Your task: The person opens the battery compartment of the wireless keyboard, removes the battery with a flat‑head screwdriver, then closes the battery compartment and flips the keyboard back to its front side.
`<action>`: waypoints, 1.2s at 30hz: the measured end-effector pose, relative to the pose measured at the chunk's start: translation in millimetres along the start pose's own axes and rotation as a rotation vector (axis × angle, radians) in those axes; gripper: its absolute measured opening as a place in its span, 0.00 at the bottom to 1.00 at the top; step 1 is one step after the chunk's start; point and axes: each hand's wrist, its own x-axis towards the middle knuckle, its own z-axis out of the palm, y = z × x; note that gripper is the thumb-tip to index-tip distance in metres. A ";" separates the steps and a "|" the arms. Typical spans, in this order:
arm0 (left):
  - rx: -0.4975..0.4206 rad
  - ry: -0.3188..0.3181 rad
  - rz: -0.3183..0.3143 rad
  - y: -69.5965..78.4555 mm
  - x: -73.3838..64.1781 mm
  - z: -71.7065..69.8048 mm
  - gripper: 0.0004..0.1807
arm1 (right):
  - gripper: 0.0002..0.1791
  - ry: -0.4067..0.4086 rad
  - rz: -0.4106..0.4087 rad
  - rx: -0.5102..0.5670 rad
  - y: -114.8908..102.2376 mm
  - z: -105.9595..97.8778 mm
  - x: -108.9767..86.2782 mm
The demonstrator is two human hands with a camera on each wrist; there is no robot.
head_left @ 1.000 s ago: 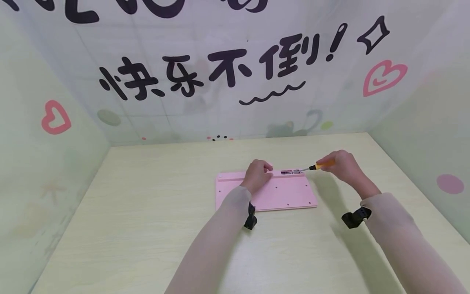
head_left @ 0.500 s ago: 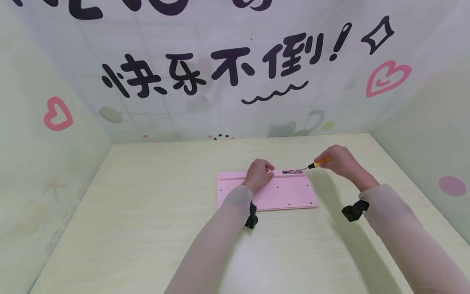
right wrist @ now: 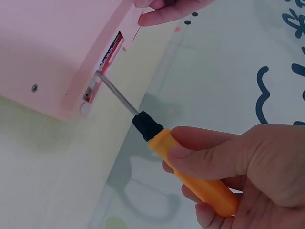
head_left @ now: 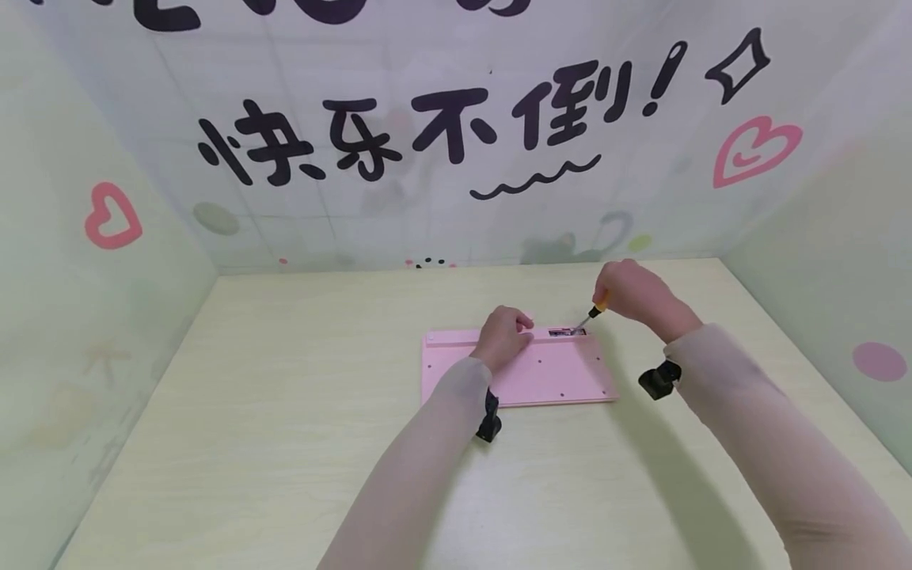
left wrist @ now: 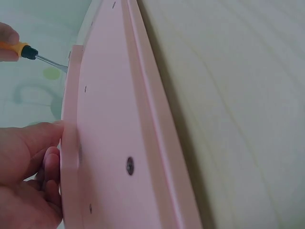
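A pink keyboard point(head_left: 549, 380) lies underside up on the table, small screws dotting its back. Along its far raised ridge, a narrow battery slot point(right wrist: 104, 67) is uncovered, with dark and red parts inside. My left hand point(head_left: 503, 339) holds the keyboard at this ridge, left of the slot, fingers curled against the edge. My right hand point(head_left: 636, 294) grips the orange handle of a screwdriver point(right wrist: 190, 176) with a black collar. Its metal shaft slants down, and the tip is at the slot's near side in the right wrist view.
The pale wooden table point(head_left: 285, 443) spreads around the keyboard. A printed cloth wall point(head_left: 385, 229) with black lettering closes off the back, and side walls stand left and right. Black wrist cameras point(head_left: 659, 380) sit on both forearms.
My right hand has moved left and up in the head view, bringing the screwdriver to a steeper slant, its tip still at the slot. The left hand and keyboard stay in place.
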 end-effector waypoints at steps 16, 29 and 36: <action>0.026 -0.005 0.024 3.6 -3.6 -4.0 0.08 | 0.17 -0.092 -0.015 -0.253 -30.8 -5.1 22.4; 0.027 -0.001 0.039 0.6 -2.1 -2.7 0.07 | 0.13 -0.075 -0.033 -0.032 -3.9 -1.1 13.7; 0.029 0.002 0.052 -1.2 0.3 -1.0 0.08 | 0.09 -0.059 -0.056 0.255 27.4 21.5 -4.2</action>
